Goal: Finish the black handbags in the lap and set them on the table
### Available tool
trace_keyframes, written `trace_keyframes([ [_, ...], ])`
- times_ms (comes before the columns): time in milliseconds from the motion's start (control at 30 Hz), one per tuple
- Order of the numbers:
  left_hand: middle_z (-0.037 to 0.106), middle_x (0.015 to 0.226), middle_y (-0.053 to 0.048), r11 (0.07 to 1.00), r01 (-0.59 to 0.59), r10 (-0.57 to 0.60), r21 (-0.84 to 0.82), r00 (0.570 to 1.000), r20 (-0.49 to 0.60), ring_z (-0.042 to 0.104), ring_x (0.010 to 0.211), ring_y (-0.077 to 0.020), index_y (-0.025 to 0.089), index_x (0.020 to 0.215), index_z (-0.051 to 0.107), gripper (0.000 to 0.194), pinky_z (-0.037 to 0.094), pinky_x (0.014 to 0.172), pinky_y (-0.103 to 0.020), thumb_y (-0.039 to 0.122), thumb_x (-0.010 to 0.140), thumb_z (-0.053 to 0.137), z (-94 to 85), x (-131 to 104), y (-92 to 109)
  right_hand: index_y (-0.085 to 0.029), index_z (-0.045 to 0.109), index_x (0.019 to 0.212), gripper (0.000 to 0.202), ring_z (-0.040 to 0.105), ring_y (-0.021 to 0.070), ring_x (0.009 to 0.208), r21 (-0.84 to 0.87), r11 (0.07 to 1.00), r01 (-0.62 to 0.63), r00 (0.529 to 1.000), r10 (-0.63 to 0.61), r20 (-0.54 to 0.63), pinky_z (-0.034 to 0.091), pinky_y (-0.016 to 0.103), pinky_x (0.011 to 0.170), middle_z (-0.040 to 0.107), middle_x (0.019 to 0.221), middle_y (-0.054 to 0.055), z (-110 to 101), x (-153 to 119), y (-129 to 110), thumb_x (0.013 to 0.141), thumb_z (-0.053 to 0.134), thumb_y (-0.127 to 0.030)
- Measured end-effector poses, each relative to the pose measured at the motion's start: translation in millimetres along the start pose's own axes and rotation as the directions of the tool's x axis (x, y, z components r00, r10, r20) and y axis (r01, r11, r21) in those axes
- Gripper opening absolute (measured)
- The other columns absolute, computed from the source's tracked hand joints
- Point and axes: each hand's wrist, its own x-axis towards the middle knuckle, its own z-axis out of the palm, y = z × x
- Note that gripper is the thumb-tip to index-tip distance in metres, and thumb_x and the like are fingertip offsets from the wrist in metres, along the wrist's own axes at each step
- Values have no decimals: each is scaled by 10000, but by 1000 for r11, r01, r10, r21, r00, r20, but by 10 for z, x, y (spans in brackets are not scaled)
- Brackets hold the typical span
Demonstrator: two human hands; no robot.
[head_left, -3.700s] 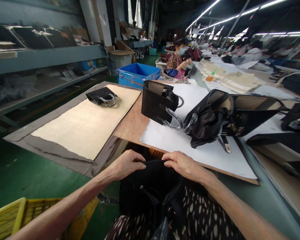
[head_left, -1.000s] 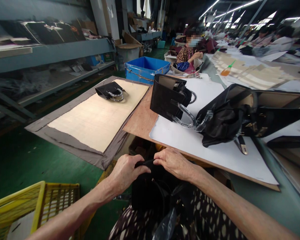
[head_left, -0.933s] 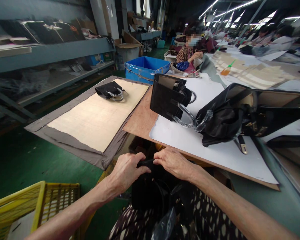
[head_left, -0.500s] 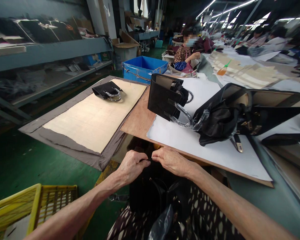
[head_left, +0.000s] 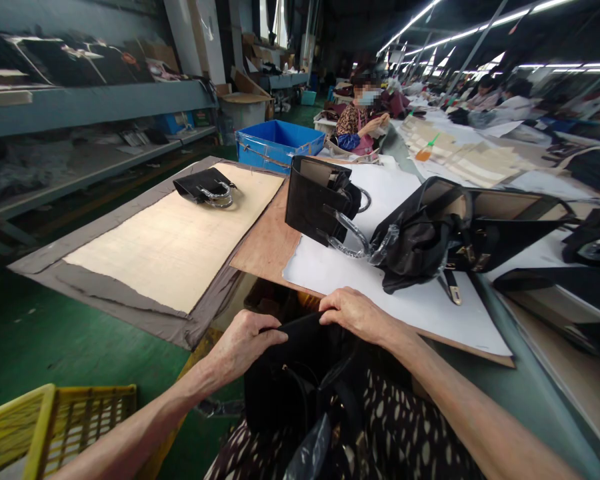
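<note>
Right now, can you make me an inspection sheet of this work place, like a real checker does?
Surface: brown board partly under white paper; beside it, a pale sheet on grey covering.
Things: black lap bag, with straps and gold-coloured fittings.
Clutter: black bags crowd the right side; boxy bag has plastic-wrapped handles; small bag lies on the pale sheet.
Grips: left grip and right grip pinch the lap bag's edge, apart from each other.
Cables: nothing seen that is clearly one.
Surroundings: blue bin behind, another person beyond; yellow crate low on the left; green floor.
</note>
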Motion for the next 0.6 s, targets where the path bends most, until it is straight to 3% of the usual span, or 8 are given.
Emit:
trace_keyframes([
  [133,529,607,14,999,-1,0,49,1000,7,407,544,-92,124,730,635,314,268,482,-195,373,773,448,0,-30,10,-191,598,616,219,429,110,578,-42,997,67,997,-68,-19,274,229,563,478,544,-35,55,39,16,777,491,-295],
  [367,508,606,18,997,-27,25,69,999,23,393,550,-89,133,778,630,326,256,484,-192,368,808,406,-124,-172,39,-192,618,736,289,497,137,642,4,1000,1,1000,-1,21,326,237,601,569,664,0,12,-106,69,843,373,-302],
  [433,481,573,24,997,-8,7,75,1000,2,370,523,-81,133,752,630,312,239,468,-193,349,806,412,-140,-227,61,-216,626,861,222,531,178,771,-45,999,-16,999,17,29,349,262,663,621,815,23,-16,-146,-4,809,440,-326],
  [500,461,544,29,996,-22,25,89,999,-26,350,501,-74,132,710,629,309,232,462,-193,338,805,420,-147,-262,132,-232,590,1014,286,518,222,921,-108,994,-4,1000,5,8,351,298,751,615,999,48,-44,-163,-158,746,532,-311],
  [600,473,532,33,986,-110,117,126,992,-46,357,499,-69,135,662,632,289,247,474,-190,312,797,447,-165,-267,342,-229,528,1121,422,494,223,1003,-116,982,151,989,-148,29,341,299,805,583,1104,55,-92,-152,-481,701,560,-210],
])
